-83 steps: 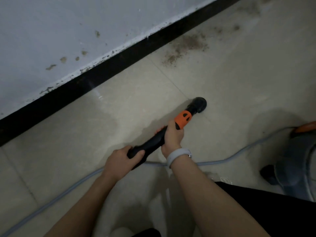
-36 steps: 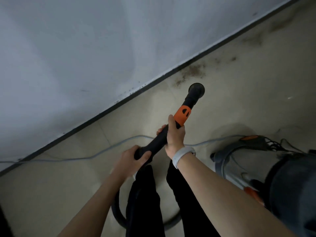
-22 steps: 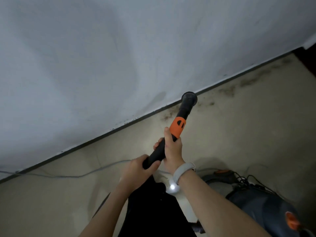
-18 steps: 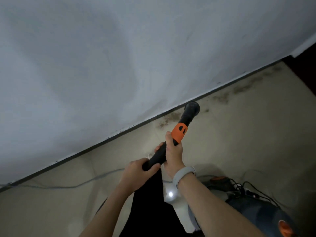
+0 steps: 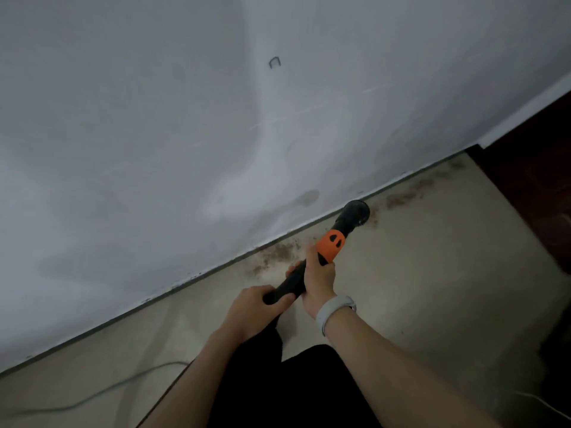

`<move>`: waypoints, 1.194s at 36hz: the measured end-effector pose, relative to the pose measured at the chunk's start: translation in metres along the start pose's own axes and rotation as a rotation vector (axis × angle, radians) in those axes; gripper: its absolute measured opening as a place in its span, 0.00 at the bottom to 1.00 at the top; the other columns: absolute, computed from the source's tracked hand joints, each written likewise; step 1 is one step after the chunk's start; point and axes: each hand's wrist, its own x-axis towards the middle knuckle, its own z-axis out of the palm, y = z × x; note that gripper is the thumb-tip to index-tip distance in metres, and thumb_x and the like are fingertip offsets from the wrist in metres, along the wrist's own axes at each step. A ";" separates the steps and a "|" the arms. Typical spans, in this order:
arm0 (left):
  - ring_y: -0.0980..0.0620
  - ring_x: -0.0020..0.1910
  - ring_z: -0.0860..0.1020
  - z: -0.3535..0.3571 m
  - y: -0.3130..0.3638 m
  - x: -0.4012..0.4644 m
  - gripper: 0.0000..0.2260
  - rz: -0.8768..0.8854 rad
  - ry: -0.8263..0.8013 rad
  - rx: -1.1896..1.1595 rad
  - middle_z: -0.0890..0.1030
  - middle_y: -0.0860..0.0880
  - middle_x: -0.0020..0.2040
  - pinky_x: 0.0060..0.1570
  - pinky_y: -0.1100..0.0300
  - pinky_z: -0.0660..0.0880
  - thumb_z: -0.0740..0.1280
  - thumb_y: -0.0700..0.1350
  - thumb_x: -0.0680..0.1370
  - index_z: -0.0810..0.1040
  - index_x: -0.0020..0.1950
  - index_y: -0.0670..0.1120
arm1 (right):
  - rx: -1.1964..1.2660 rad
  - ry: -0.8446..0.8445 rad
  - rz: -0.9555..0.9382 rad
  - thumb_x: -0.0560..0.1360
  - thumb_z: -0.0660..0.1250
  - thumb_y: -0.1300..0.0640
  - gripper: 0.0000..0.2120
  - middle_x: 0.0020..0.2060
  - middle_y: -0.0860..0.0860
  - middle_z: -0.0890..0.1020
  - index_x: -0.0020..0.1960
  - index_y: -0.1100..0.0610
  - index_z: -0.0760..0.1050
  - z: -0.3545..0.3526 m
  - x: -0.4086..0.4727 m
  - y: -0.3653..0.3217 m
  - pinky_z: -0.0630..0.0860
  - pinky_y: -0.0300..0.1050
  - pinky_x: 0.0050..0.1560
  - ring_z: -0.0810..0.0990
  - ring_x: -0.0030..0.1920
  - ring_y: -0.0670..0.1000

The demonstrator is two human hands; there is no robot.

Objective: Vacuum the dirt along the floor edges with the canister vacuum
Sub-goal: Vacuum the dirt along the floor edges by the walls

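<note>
Head cam: both hands, left and right, fingers clenched round one wand, nozzle among three dirt patches by the wall.

Bare indoor room: scuffed white wall, tiled floor.

A grey cable trails over the floor below the pale wall, near black trousers.

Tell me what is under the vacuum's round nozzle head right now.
The nozzle head sits by the wall's foot, over the floor. Brown dirt shows past it, and more dirt nearer the hands. The spot right beneath the head is covered, so any dirt there cannot be seen.
</note>
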 end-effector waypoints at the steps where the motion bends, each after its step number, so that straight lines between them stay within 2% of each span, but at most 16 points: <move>1: 0.53 0.28 0.73 -0.001 0.005 0.006 0.19 -0.001 -0.005 0.000 0.76 0.51 0.29 0.32 0.58 0.66 0.65 0.62 0.74 0.77 0.36 0.46 | -0.017 0.011 0.008 0.77 0.68 0.48 0.16 0.36 0.56 0.76 0.55 0.58 0.69 0.001 0.005 -0.006 0.81 0.59 0.46 0.78 0.35 0.57; 3: 0.52 0.29 0.76 -0.002 0.014 0.017 0.20 -0.003 -0.016 -0.007 0.79 0.49 0.31 0.33 0.58 0.69 0.64 0.63 0.73 0.77 0.37 0.47 | -0.039 0.025 0.027 0.76 0.68 0.46 0.20 0.40 0.56 0.77 0.60 0.58 0.69 0.001 0.015 -0.017 0.80 0.62 0.52 0.78 0.39 0.59; 4: 0.51 0.30 0.77 -0.001 0.018 0.022 0.20 -0.006 -0.015 -0.007 0.80 0.48 0.32 0.33 0.58 0.69 0.64 0.64 0.73 0.78 0.37 0.47 | -0.039 0.029 0.033 0.77 0.67 0.47 0.20 0.38 0.56 0.77 0.60 0.58 0.68 0.000 0.021 -0.023 0.81 0.60 0.50 0.78 0.37 0.58; 7: 0.53 0.28 0.75 0.007 0.030 0.036 0.21 -0.023 0.019 -0.002 0.80 0.47 0.31 0.32 0.60 0.67 0.64 0.63 0.73 0.77 0.38 0.44 | -0.044 0.007 0.049 0.79 0.65 0.49 0.20 0.31 0.54 0.76 0.64 0.59 0.67 -0.006 0.038 -0.037 0.78 0.48 0.33 0.76 0.27 0.53; 9: 0.55 0.27 0.72 0.015 0.038 0.044 0.20 -0.045 0.044 0.014 0.76 0.50 0.28 0.30 0.61 0.65 0.65 0.61 0.74 0.76 0.36 0.45 | -0.073 -0.019 0.056 0.79 0.65 0.49 0.21 0.31 0.55 0.76 0.66 0.60 0.66 -0.011 0.049 -0.045 0.77 0.45 0.30 0.76 0.26 0.52; 13: 0.57 0.26 0.71 0.039 0.057 0.058 0.18 -0.105 0.116 -0.007 0.75 0.54 0.25 0.29 0.63 0.64 0.65 0.60 0.75 0.73 0.32 0.49 | -0.180 -0.092 0.084 0.79 0.65 0.48 0.18 0.37 0.58 0.78 0.61 0.58 0.65 -0.024 0.077 -0.061 0.80 0.52 0.39 0.78 0.32 0.55; 15: 0.57 0.26 0.72 0.057 0.068 0.065 0.18 -0.148 0.151 -0.044 0.75 0.54 0.27 0.29 0.62 0.65 0.65 0.61 0.75 0.75 0.34 0.48 | -0.254 -0.127 0.077 0.78 0.66 0.47 0.21 0.42 0.60 0.79 0.61 0.60 0.68 -0.033 0.092 -0.069 0.80 0.56 0.47 0.79 0.38 0.58; 17: 0.57 0.26 0.72 0.079 0.080 0.071 0.19 -0.196 0.192 -0.083 0.77 0.53 0.28 0.29 0.62 0.66 0.66 0.61 0.74 0.77 0.36 0.46 | -0.339 -0.169 0.083 0.77 0.66 0.46 0.23 0.45 0.60 0.79 0.63 0.62 0.69 -0.047 0.108 -0.077 0.82 0.56 0.46 0.80 0.41 0.58; 20: 0.57 0.25 0.72 0.121 0.099 0.077 0.20 -0.255 0.268 -0.148 0.76 0.52 0.27 0.29 0.61 0.66 0.66 0.62 0.74 0.76 0.35 0.46 | -0.404 -0.262 0.100 0.79 0.65 0.48 0.17 0.37 0.58 0.78 0.58 0.61 0.70 -0.073 0.131 -0.094 0.78 0.44 0.29 0.79 0.31 0.54; 22: 0.58 0.24 0.71 0.151 0.112 0.081 0.21 -0.312 0.338 -0.165 0.73 0.53 0.25 0.28 0.60 0.65 0.66 0.63 0.73 0.73 0.33 0.48 | -0.454 -0.305 0.112 0.78 0.65 0.49 0.16 0.32 0.56 0.76 0.58 0.60 0.69 -0.090 0.145 -0.102 0.76 0.44 0.28 0.78 0.28 0.53; 26: 0.55 0.29 0.74 0.207 0.130 0.082 0.22 -0.423 0.434 -0.257 0.76 0.52 0.29 0.31 0.60 0.66 0.65 0.65 0.73 0.75 0.36 0.46 | -0.582 -0.380 0.134 0.78 0.66 0.51 0.14 0.28 0.54 0.75 0.57 0.60 0.70 -0.118 0.160 -0.103 0.76 0.44 0.29 0.77 0.25 0.52; 31: 0.52 0.30 0.76 0.258 0.133 0.076 0.25 -0.522 0.524 -0.455 0.77 0.51 0.28 0.32 0.58 0.68 0.61 0.70 0.67 0.75 0.34 0.47 | -0.707 -0.442 0.134 0.79 0.66 0.53 0.10 0.28 0.55 0.74 0.51 0.59 0.68 -0.140 0.168 -0.090 0.76 0.46 0.32 0.75 0.26 0.54; 36: 0.57 0.25 0.70 0.289 0.105 0.083 0.20 -0.588 0.631 -0.502 0.71 0.53 0.24 0.28 0.59 0.63 0.67 0.60 0.74 0.68 0.29 0.50 | -0.793 -0.527 0.110 0.79 0.65 0.54 0.10 0.28 0.54 0.72 0.51 0.59 0.67 -0.139 0.183 -0.049 0.75 0.43 0.27 0.74 0.23 0.52; 43: 0.53 0.31 0.74 0.340 0.031 0.115 0.19 -0.711 0.798 -0.539 0.74 0.52 0.27 0.29 0.58 0.64 0.66 0.61 0.74 0.71 0.32 0.49 | -0.864 -0.660 0.138 0.78 0.66 0.55 0.11 0.27 0.53 0.72 0.52 0.60 0.67 -0.128 0.234 0.038 0.74 0.43 0.27 0.73 0.23 0.50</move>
